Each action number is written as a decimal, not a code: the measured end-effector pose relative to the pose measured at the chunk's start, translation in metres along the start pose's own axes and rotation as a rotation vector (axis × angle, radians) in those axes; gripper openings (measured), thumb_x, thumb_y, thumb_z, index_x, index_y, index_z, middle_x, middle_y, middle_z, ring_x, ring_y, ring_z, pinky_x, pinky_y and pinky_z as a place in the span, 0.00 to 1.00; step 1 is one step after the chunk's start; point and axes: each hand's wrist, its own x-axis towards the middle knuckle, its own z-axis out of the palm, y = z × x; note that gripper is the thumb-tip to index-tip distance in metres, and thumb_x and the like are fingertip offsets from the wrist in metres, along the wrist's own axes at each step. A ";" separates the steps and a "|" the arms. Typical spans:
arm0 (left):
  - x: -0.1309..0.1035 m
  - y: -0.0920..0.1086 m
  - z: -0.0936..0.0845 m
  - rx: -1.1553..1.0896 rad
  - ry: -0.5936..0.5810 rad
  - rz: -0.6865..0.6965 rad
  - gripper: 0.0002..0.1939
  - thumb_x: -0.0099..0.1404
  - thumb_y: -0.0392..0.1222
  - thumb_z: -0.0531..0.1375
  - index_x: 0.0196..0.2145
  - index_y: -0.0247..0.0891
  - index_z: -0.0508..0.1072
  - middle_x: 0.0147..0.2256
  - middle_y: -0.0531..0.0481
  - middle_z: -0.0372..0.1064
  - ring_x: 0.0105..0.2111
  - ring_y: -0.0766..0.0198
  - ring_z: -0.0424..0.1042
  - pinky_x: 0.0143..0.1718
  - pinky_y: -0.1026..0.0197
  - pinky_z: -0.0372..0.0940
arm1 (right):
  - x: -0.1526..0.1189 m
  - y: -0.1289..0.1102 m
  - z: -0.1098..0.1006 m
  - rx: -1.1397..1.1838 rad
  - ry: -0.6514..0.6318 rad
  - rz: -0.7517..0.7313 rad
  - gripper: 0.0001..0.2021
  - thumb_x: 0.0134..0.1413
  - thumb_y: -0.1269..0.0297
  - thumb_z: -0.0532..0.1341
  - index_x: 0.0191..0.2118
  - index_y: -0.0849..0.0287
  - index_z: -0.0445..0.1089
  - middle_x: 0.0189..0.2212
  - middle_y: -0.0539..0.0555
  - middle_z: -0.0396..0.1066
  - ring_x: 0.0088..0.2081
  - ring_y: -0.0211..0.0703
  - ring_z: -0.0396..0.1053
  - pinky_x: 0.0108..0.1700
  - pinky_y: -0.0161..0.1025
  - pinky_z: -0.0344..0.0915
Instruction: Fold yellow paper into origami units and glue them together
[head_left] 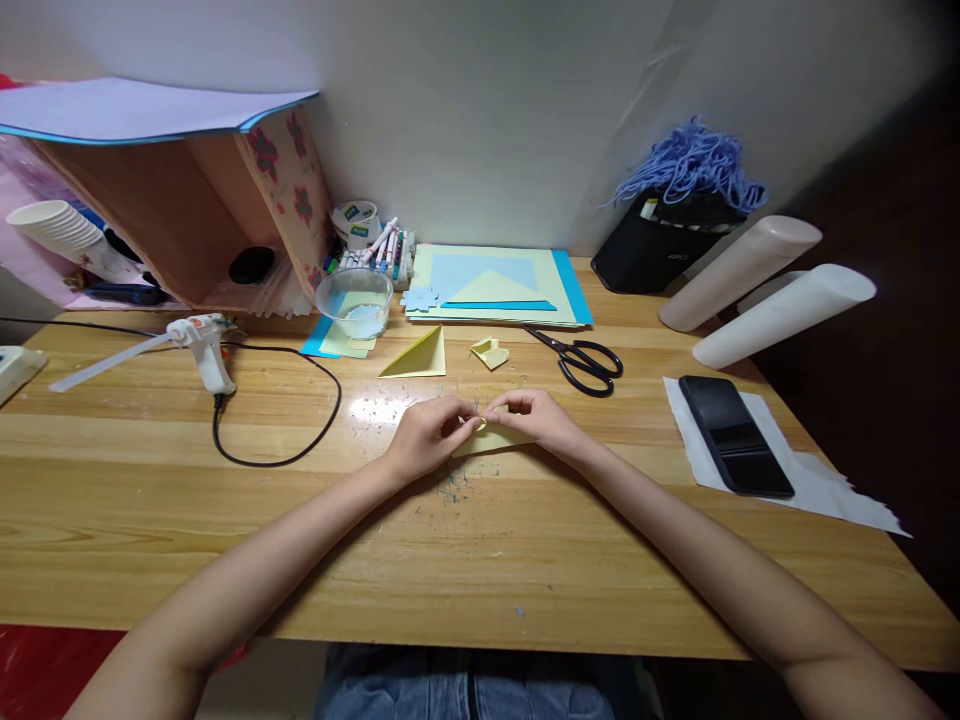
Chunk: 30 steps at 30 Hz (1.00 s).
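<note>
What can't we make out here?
Head view, all:
Paper: parts hidden by left hand and right hand.
Cord: far end, cut off by left edge.
White block: rest of it, cut off by left edge.
Bin: contents lower down, hidden by yarn and bin wall.

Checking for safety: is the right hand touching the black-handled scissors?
Apart. The head view shows tabletop between the right hand and the black-handled scissors, which lie beyond it.

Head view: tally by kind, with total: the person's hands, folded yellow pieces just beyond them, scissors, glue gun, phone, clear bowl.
Hands: 2 (left hand, right hand)
Folded yellow pieces: 2 (triangular piece, smaller piece)
Scissors: 1
Glue gun: 1
Phone: 1
Clear bowl: 1
Total: 8
</note>
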 end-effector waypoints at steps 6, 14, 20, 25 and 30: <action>0.000 -0.002 0.002 -0.078 0.024 -0.018 0.08 0.61 0.42 0.55 0.36 0.37 0.70 0.30 0.51 0.71 0.27 0.70 0.67 0.29 0.67 0.61 | 0.000 0.002 -0.003 0.037 -0.057 0.007 0.13 0.40 0.57 0.65 0.30 0.62 0.74 0.31 0.54 0.74 0.33 0.40 0.69 0.36 0.36 0.62; -0.001 -0.002 0.003 -0.111 0.032 -0.023 0.09 0.61 0.43 0.55 0.38 0.38 0.69 0.30 0.50 0.71 0.28 0.69 0.69 0.30 0.66 0.63 | 0.001 0.005 -0.001 0.026 -0.049 -0.014 0.12 0.40 0.58 0.65 0.29 0.63 0.74 0.29 0.54 0.74 0.32 0.39 0.69 0.36 0.36 0.62; 0.001 -0.001 0.001 -0.157 0.003 -0.071 0.10 0.61 0.43 0.54 0.39 0.38 0.68 0.30 0.51 0.69 0.29 0.69 0.67 0.30 0.66 0.62 | -0.001 0.003 0.003 0.002 -0.010 -0.015 0.13 0.41 0.58 0.64 0.29 0.64 0.73 0.30 0.55 0.73 0.31 0.40 0.68 0.34 0.36 0.61; 0.002 -0.002 0.002 -0.307 -0.027 -0.145 0.19 0.53 0.46 0.62 0.39 0.36 0.64 0.32 0.50 0.65 0.30 0.68 0.65 0.29 0.67 0.60 | -0.002 0.003 0.005 -0.002 0.049 0.005 0.14 0.40 0.56 0.64 0.28 0.63 0.72 0.26 0.53 0.72 0.27 0.37 0.65 0.30 0.35 0.60; 0.006 -0.004 0.003 -0.586 -0.048 -0.286 0.22 0.52 0.43 0.63 0.41 0.37 0.59 0.28 0.54 0.62 0.27 0.71 0.64 0.27 0.69 0.59 | -0.001 0.003 0.003 0.071 0.036 0.018 0.13 0.39 0.56 0.66 0.28 0.63 0.71 0.25 0.52 0.70 0.26 0.36 0.64 0.28 0.33 0.58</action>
